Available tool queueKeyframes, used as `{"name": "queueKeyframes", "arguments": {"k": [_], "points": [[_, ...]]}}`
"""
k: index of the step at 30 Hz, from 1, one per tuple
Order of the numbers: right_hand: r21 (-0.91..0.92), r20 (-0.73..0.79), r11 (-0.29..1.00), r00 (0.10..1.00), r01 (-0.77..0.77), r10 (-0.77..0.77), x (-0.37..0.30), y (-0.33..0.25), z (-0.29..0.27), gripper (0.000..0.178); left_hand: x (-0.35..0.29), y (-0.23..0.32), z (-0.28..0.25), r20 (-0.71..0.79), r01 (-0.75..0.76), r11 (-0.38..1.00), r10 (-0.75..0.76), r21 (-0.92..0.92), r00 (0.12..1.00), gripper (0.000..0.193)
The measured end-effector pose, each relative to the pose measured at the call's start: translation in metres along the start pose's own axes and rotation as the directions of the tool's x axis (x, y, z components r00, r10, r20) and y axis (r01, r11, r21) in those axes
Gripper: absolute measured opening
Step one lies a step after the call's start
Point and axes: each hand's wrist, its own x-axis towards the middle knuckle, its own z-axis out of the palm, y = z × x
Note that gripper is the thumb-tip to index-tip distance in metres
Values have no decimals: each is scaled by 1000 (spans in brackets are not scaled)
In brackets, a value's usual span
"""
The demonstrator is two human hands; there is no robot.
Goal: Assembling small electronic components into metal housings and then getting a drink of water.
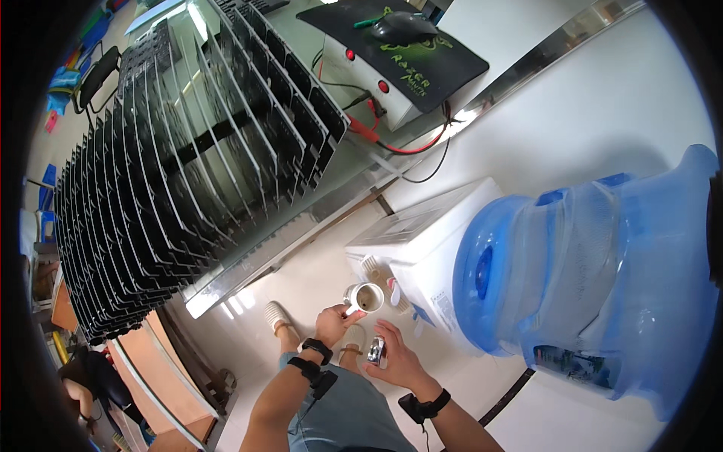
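My left hand grips the handle of a white mug, with the fingers closed round it. Some pale brown liquid with darker specks shows inside the mug. Close by on the right, my right hand has its thumb and fingers curved around a small, shiny silver, lid-like piece. The piece stays apart from the mug. Both wrists wear black bands with small devices. Beneath my hands are my legs and light shoes on the pale floor.
A large blue water jug stands at the right, beside a white carton. On the glass table, a long row of upright black panels reaches its edge. Red and black cables hang off it. Another person is at lower left.
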Motion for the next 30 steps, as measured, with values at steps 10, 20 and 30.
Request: {"name": "queueKeyframes", "arguments": {"k": [10,20,30], "points": [[273,314,961,941,36,-125,10,-11,3,80,-55,19,-49,44,-173,972,168,159,985,48],[541,353,836,927,-90,-129,11,-2,-4,73,-66,38,-68,143,-202,974,186,107,972,54],[603,292,797,934,-13,-205,6,-4,-11,71,-61,35,-58,124,-184,973,167,139,978,45]]}}
